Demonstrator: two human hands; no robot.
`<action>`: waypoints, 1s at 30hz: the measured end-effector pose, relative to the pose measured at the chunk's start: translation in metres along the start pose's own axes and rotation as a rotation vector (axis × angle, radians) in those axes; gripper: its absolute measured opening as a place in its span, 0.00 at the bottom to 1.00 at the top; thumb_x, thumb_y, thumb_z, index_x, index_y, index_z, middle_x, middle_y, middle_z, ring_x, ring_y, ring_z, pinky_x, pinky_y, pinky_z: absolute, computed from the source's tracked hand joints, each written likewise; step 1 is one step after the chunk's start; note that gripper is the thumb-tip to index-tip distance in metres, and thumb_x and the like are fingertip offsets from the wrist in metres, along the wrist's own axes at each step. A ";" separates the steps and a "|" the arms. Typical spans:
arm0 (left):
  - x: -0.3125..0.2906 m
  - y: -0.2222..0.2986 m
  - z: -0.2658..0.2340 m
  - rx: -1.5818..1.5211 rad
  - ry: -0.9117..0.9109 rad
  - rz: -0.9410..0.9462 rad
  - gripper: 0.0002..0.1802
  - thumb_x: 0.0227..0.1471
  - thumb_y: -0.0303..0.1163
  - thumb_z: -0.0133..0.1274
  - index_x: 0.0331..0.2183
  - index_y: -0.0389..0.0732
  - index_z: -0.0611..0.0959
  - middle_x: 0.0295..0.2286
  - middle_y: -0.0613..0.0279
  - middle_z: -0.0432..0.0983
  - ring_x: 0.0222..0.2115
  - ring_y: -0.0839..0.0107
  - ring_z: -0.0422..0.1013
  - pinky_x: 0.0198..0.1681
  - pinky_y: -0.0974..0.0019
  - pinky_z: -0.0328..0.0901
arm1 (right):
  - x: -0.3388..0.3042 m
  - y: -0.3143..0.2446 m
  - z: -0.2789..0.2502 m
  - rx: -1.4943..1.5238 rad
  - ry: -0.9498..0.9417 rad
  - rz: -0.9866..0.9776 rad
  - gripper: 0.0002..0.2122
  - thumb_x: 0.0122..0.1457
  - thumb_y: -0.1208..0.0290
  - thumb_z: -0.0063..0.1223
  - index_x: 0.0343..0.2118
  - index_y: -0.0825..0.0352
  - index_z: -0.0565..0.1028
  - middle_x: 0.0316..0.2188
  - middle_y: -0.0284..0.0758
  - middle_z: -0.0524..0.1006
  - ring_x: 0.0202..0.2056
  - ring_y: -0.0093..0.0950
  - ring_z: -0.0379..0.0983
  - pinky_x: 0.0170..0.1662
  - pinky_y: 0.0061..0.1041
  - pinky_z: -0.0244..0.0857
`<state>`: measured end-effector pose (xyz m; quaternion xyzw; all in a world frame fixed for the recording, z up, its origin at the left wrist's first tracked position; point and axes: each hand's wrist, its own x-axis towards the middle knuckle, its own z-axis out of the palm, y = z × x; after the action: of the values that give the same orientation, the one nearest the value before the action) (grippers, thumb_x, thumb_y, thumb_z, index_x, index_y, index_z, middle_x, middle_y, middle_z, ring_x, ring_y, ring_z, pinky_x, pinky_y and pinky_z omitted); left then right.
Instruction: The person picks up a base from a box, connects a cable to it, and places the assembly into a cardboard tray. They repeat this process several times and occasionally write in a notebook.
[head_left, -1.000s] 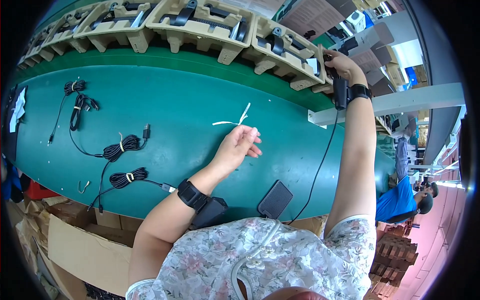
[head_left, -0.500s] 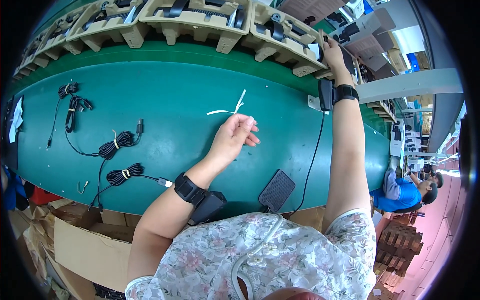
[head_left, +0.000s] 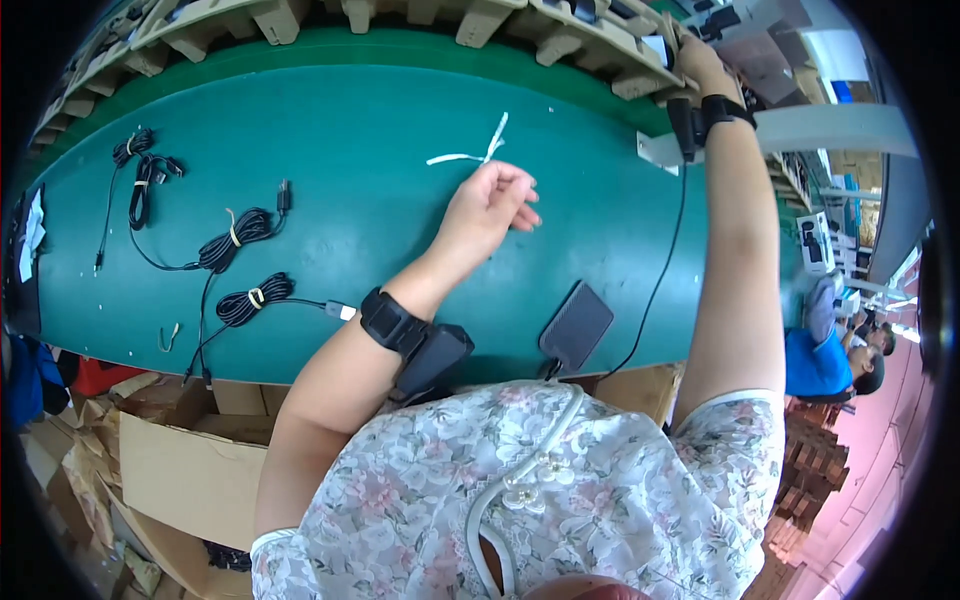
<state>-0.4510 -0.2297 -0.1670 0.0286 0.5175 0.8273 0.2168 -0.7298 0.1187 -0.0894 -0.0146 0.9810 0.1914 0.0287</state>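
My left hand [head_left: 490,207] is over the middle of the green table [head_left: 350,130], fingers loosely curled and slightly apart, nothing visible in them. Just beyond its knuckles lie white twist ties [head_left: 497,135]. At the far right my right hand [head_left: 706,66] reaches to the end of the row of beige moulded trays [head_left: 585,45]; its fingertips are hidden there, so what it touches cannot be made out. Coiled black cables bound with pale ties lie to the left, among them a coil [head_left: 236,240] and a nearer coil [head_left: 254,298] with a light plug [head_left: 340,311].
A black textured pad [head_left: 577,325] lies by the front edge. From the black device [head_left: 685,128] at my right wrist a thin cable hangs down. A white metal post [head_left: 820,128] stands beside my right forearm. Cardboard boxes [head_left: 185,470] lie below the table; a co-worker [head_left: 820,362] sits far right.
The view has shifted, so the trays sit higher in the picture. My right hand has gone deeper past the tray end, and its fingers are less visible. The left hand keeps its curled pose.
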 end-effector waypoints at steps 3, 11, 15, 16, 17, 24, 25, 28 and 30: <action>0.003 -0.001 0.001 0.039 0.061 0.072 0.09 0.56 0.31 0.44 0.33 0.34 0.71 0.27 0.60 0.71 0.23 0.75 0.71 0.26 0.74 0.67 | -0.089 -0.039 -0.045 -0.374 0.668 -0.244 0.17 0.53 0.64 0.48 0.46 0.62 0.69 0.43 0.42 0.71 0.46 0.44 0.66 0.45 0.39 0.63; -0.004 -0.006 -0.006 0.216 0.015 0.122 0.13 0.56 0.35 0.45 0.37 0.34 0.72 0.31 0.59 0.72 0.26 0.76 0.71 0.30 0.75 0.66 | -0.355 -0.148 -0.058 0.225 -0.028 -0.585 0.43 0.34 0.54 0.63 0.57 0.59 0.57 0.59 0.43 0.51 0.59 0.46 0.48 0.57 0.48 0.47; -0.002 -0.010 0.001 0.300 -0.025 0.130 0.13 0.56 0.35 0.45 0.37 0.34 0.72 0.31 0.59 0.72 0.26 0.76 0.71 0.31 0.75 0.67 | -0.423 -0.172 -0.027 0.397 -0.215 -0.494 0.46 0.32 0.56 0.65 0.58 0.59 0.53 0.61 0.43 0.44 0.60 0.46 0.42 0.58 0.50 0.44; -0.001 -0.010 0.003 0.305 -0.032 0.139 0.13 0.56 0.35 0.45 0.37 0.34 0.72 0.31 0.59 0.72 0.26 0.76 0.71 0.31 0.75 0.67 | -0.429 -0.177 -0.022 0.435 -0.120 -0.476 0.43 0.35 0.58 0.64 0.57 0.60 0.56 0.60 0.45 0.48 0.59 0.46 0.46 0.58 0.49 0.45; -0.002 -0.011 0.005 0.352 -0.063 0.155 0.13 0.56 0.35 0.45 0.38 0.34 0.72 0.32 0.59 0.72 0.27 0.75 0.71 0.31 0.75 0.67 | -0.431 -0.178 -0.020 0.473 -0.024 -0.461 0.40 0.38 0.59 0.64 0.56 0.62 0.58 0.59 0.47 0.52 0.59 0.45 0.49 0.58 0.47 0.46; -0.024 -0.016 0.026 0.353 -0.396 0.528 0.15 0.55 0.37 0.47 0.39 0.36 0.72 0.33 0.59 0.73 0.27 0.72 0.72 0.31 0.71 0.67 | -0.394 -0.155 -0.038 1.505 -0.053 0.275 0.17 0.50 0.70 0.57 0.42 0.72 0.71 0.34 0.44 0.75 0.39 0.38 0.72 0.48 0.30 0.61; -0.027 -0.010 0.028 0.271 -0.421 0.290 0.15 0.54 0.39 0.48 0.38 0.37 0.72 0.31 0.60 0.74 0.26 0.70 0.73 0.29 0.68 0.67 | -0.383 -0.159 -0.040 1.503 -0.043 0.272 0.17 0.50 0.70 0.57 0.42 0.72 0.71 0.34 0.44 0.75 0.39 0.38 0.72 0.48 0.30 0.61; -0.027 0.006 0.021 0.109 -0.437 -0.177 0.16 0.51 0.42 0.51 0.35 0.40 0.73 0.28 0.61 0.76 0.26 0.67 0.74 0.26 0.63 0.67 | -0.341 -0.172 -0.051 1.891 0.178 0.209 0.18 0.51 0.74 0.54 0.45 0.73 0.68 0.36 0.41 0.74 0.42 0.32 0.70 0.51 0.26 0.58; -0.021 0.012 0.009 0.630 -0.148 0.096 0.14 0.51 0.39 0.51 0.36 0.41 0.73 0.26 0.59 0.76 0.26 0.65 0.75 0.25 0.62 0.66 | -0.318 -0.174 -0.066 0.825 0.995 -0.032 0.19 0.50 0.71 0.56 0.45 0.72 0.68 0.37 0.40 0.74 0.40 0.32 0.70 0.47 0.24 0.60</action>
<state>-0.4335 -0.2351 -0.1484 0.1786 0.7289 0.6315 0.1949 -0.4088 -0.0612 -0.0740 -0.1040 0.8697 -0.2316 -0.4233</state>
